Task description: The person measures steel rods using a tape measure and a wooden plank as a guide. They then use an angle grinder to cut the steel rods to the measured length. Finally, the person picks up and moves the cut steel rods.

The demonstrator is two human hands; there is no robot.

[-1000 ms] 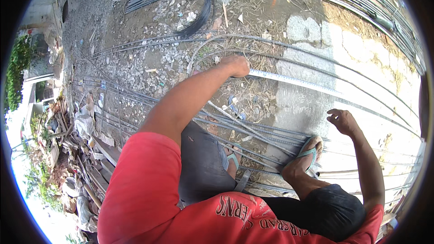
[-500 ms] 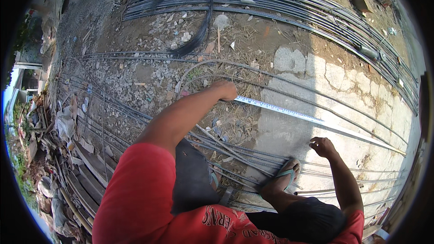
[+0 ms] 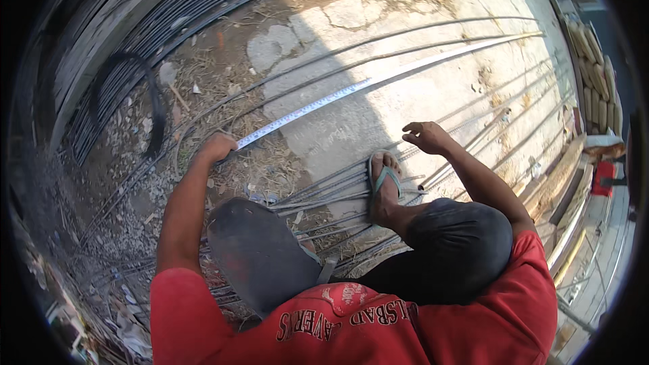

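My left hand (image 3: 218,147) is closed around the near end of a measuring tape (image 3: 303,111). Its white and blue-marked blade runs out to the far right over concrete, close beside bent steel reinforcing bars (image 3: 378,56). Whether the tape's case is in this hand is hidden. My right hand (image 3: 428,138) hangs above the sunlit concrete with its fingers apart, holding nothing. Just left of it, my foot in a light-green flip-flop (image 3: 387,174) stands over thin bars.
At the upper left lie a bundle of long steel bars (image 3: 216,15) and a loop of black wire (image 3: 159,118). Stacked sacks (image 3: 595,74), wooden planks (image 3: 556,174) and a red object (image 3: 602,179) are at the right. Gravel and dry straw cover the ground at left.
The view has swung to the right, bringing the sacks and planks into sight. My left hand keeps its grip on the tape. My right hand remains off the tape with nothing in it.
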